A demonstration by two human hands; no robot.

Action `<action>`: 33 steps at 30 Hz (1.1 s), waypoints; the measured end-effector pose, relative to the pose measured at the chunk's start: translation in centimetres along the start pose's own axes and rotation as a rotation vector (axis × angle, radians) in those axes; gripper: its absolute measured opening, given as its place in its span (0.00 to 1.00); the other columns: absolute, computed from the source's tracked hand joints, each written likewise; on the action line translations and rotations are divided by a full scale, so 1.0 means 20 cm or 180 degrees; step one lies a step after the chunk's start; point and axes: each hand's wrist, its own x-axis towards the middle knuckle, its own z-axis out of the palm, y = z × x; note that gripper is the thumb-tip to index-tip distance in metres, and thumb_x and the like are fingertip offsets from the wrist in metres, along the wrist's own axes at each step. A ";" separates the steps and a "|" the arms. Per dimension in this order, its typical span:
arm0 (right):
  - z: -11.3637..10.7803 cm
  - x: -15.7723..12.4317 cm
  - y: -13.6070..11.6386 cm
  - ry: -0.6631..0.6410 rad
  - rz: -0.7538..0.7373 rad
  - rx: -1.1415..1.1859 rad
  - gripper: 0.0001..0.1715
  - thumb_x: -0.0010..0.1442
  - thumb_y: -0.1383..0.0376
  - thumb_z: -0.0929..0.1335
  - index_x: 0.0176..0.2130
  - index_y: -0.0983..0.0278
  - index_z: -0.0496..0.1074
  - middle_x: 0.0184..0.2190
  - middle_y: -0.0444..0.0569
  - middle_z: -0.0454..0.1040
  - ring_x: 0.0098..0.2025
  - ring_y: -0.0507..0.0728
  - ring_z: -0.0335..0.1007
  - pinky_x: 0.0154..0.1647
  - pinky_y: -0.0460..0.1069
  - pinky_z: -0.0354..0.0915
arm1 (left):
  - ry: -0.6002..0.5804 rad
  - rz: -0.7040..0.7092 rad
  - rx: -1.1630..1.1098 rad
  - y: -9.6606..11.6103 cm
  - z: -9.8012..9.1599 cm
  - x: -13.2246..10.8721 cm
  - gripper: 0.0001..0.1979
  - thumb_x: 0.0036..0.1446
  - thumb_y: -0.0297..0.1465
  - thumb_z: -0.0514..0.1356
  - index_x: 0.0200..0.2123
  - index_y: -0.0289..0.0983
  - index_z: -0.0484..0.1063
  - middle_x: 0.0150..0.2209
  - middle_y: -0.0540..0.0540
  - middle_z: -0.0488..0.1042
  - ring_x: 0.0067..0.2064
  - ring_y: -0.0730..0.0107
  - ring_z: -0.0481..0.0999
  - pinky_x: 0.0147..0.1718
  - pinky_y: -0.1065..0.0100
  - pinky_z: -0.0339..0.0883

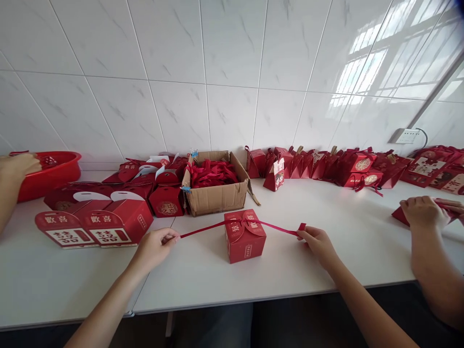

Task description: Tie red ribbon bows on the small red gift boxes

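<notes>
A small red gift box point(246, 244) with gold lettering stands upright on the table in front of me. Across its folded top runs a dark red ribbon point(277, 227), crossed or knotted at the middle. My left hand point(159, 246) pinches one end of the ribbon, left of the box. Out to the right, my right hand point(317, 241) pinches the other end, with a short tail sticking up past the fingers. Both ribbon sides look stretched nearly straight. Neither hand touches the box.
Behind the box stands a cardboard carton point(217, 198) of red ribbons. Red boxes with handles point(123, 222) are at left, near a red basin point(54, 174) and another person's hand. Finished-looking red boxes point(362, 169) line the wall. A co-worker's hands point(427, 212) work at right.
</notes>
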 end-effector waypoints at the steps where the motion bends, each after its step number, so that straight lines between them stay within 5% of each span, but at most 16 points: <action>1: 0.00 0.00 0.00 0.0008 -0.0018 -0.0045 0.12 0.48 0.58 0.70 0.21 0.64 0.71 0.23 0.46 0.73 0.23 0.53 0.63 0.25 0.49 0.60 | -0.0004 -0.0020 0.0041 0.01 0.00 0.00 0.13 0.44 0.41 0.59 0.27 0.39 0.75 0.29 0.45 0.80 0.33 0.57 0.78 0.33 0.64 0.69; 8: -0.02 0.00 -0.04 0.0057 -0.0223 -0.0190 0.18 0.51 0.53 0.69 0.37 0.63 0.74 0.37 0.52 0.75 0.39 0.61 0.72 0.36 0.53 0.68 | 0.0032 0.0073 0.0265 0.05 -0.05 -0.01 0.12 0.47 0.41 0.58 0.29 0.39 0.74 0.33 0.44 0.79 0.39 0.54 0.77 0.37 0.59 0.69; 11: -0.03 -0.01 -0.14 0.0430 -0.0596 -0.0277 0.25 0.52 0.53 0.70 0.47 0.60 0.68 0.52 0.53 0.68 0.52 0.63 0.67 0.46 0.57 0.67 | 0.0384 0.0513 0.0278 0.18 -0.04 -0.03 0.15 0.49 0.42 0.58 0.37 0.40 0.72 0.44 0.42 0.75 0.50 0.51 0.72 0.51 0.53 0.62; 13: 0.00 -0.02 -0.24 0.0483 -0.1234 -0.0401 0.23 0.53 0.52 0.69 0.47 0.59 0.68 0.54 0.53 0.67 0.54 0.63 0.64 0.49 0.58 0.66 | 0.0331 0.0913 0.0073 0.32 -0.01 -0.04 0.15 0.52 0.43 0.58 0.40 0.41 0.70 0.48 0.43 0.72 0.54 0.54 0.69 0.54 0.55 0.60; 16: 0.10 -0.06 -0.39 -0.0690 -0.2107 -0.0683 0.21 0.56 0.54 0.69 0.48 0.57 0.68 0.55 0.52 0.66 0.57 0.62 0.63 0.54 0.58 0.64 | -0.0229 0.1101 -0.0273 0.52 0.08 -0.04 0.15 0.56 0.41 0.57 0.45 0.44 0.68 0.53 0.46 0.68 0.57 0.58 0.66 0.55 0.59 0.61; 18: 0.19 -0.07 -0.48 -0.1451 -0.2410 -0.0837 0.34 0.53 0.54 0.72 0.56 0.55 0.62 0.60 0.52 0.61 0.62 0.63 0.57 0.59 0.58 0.60 | -0.0493 0.1131 -0.0404 0.62 0.15 -0.02 0.17 0.55 0.41 0.58 0.47 0.44 0.66 0.55 0.46 0.67 0.58 0.59 0.65 0.55 0.58 0.61; 21: 0.30 -0.05 -0.54 -0.2043 -0.2546 -0.0899 0.45 0.48 0.54 0.74 0.61 0.56 0.57 0.61 0.52 0.59 0.62 0.62 0.57 0.60 0.57 0.59 | -0.0642 0.0996 -0.0670 0.67 0.25 0.00 0.17 0.55 0.39 0.59 0.47 0.43 0.65 0.53 0.45 0.68 0.55 0.60 0.68 0.54 0.58 0.63; 25: 0.36 -0.01 -0.56 -0.2252 -0.2400 -0.0896 0.39 0.49 0.58 0.74 0.58 0.58 0.61 0.54 0.52 0.69 0.53 0.61 0.67 0.54 0.56 0.65 | -0.0705 0.0910 -0.1038 0.67 0.31 0.00 0.13 0.56 0.37 0.59 0.45 0.42 0.66 0.49 0.45 0.70 0.51 0.62 0.71 0.51 0.60 0.66; 33: 0.38 -0.03 -0.55 -0.2096 -0.2591 -0.0785 0.31 0.49 0.63 0.73 0.52 0.60 0.67 0.49 0.50 0.72 0.48 0.60 0.70 0.50 0.54 0.66 | -0.0582 0.1028 -0.1159 0.65 0.34 -0.02 0.12 0.55 0.33 0.60 0.44 0.41 0.66 0.48 0.45 0.70 0.52 0.62 0.70 0.52 0.60 0.65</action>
